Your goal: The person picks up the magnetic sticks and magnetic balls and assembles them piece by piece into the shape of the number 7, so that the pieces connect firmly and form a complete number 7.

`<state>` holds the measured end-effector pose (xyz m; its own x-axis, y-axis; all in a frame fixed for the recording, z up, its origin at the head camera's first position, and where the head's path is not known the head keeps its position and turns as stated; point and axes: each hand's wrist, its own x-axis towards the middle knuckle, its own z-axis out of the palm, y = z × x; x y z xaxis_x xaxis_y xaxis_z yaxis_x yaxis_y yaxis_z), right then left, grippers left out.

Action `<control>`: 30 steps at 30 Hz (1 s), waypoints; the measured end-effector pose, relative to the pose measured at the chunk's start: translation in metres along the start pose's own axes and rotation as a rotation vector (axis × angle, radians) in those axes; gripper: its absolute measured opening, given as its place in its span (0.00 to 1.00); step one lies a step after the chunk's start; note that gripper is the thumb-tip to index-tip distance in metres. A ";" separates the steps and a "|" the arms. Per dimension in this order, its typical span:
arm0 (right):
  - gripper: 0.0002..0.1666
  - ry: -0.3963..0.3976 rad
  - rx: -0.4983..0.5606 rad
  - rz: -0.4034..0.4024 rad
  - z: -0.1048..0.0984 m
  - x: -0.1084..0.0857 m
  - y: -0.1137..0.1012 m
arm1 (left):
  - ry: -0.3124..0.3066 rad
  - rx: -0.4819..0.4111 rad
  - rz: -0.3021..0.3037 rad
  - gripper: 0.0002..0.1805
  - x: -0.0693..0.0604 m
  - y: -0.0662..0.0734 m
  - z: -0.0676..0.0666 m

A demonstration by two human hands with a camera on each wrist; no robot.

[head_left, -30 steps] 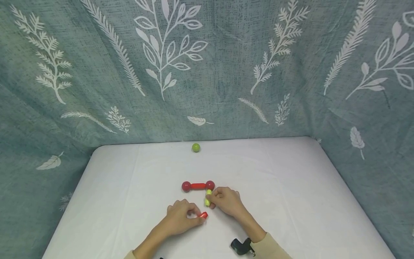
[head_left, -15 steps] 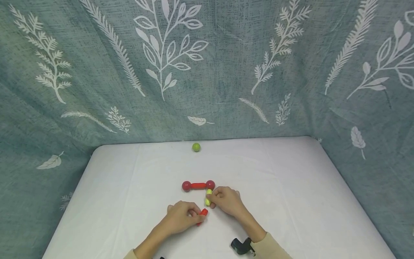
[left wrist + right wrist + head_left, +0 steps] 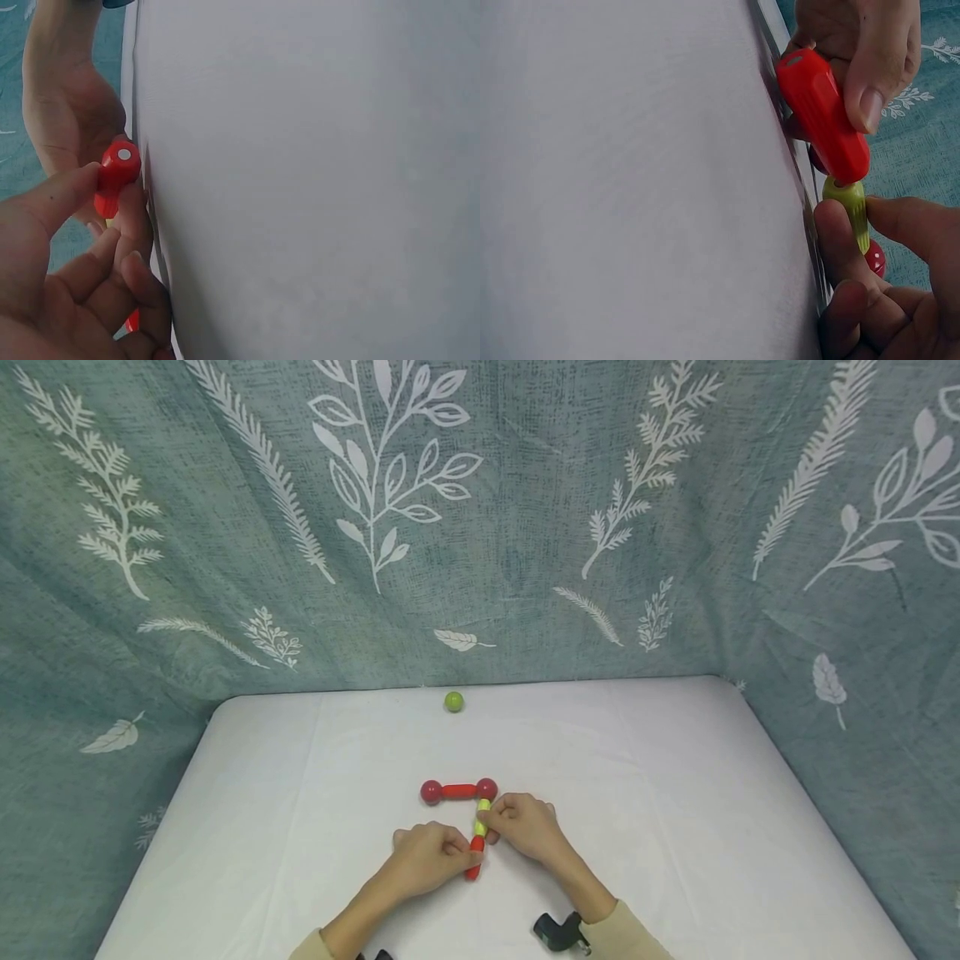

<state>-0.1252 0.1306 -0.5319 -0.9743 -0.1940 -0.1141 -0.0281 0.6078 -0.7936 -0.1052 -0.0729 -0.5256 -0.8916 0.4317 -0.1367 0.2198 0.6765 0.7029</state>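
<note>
My left hand (image 3: 427, 862) pinches a red ridged toy stick (image 3: 821, 112) between thumb and fingers. A small round disc shows in the stick's end in the left wrist view. My right hand (image 3: 527, 827) pinches a yellow-green stick (image 3: 847, 201) of the same kind. The two sticks stand end to end, and their ends appear to touch. Beyond, the yellow-green stick's far end meets a dark red ball (image 3: 487, 789). Another red stick (image 3: 459, 791) joins that ball to a second red ball (image 3: 431, 792). My fingers hide parts of both held sticks.
A green ball (image 3: 453, 702) lies near the far edge of the white table (image 3: 637, 777). By my right sleeve is a black curved object (image 3: 557, 933). A patterned green cloth (image 3: 517, 527) hangs behind the table.
My left hand has turned the red stick from slanting to nearly in line with the yellow-green one and brought its end up to it. My right hand has stayed in place.
</note>
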 end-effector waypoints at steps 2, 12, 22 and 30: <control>0.12 0.001 0.004 -0.008 0.000 -0.001 -0.001 | 0.003 0.000 -0.007 0.11 0.000 0.001 0.000; 0.13 0.002 0.005 -0.010 0.002 0.000 0.004 | 0.001 0.003 -0.007 0.12 0.001 0.002 0.001; 0.12 0.008 0.011 -0.011 0.001 0.000 0.003 | -0.008 0.032 -0.016 0.13 0.003 0.003 0.002; 0.13 0.000 0.002 -0.011 0.001 0.000 0.003 | -0.028 0.015 -0.018 0.14 0.001 0.001 0.000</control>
<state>-0.1249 0.1315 -0.5347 -0.9741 -0.2004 -0.1050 -0.0386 0.6044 -0.7957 -0.1058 -0.0715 -0.5248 -0.8840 0.4357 -0.1695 0.2097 0.6935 0.6893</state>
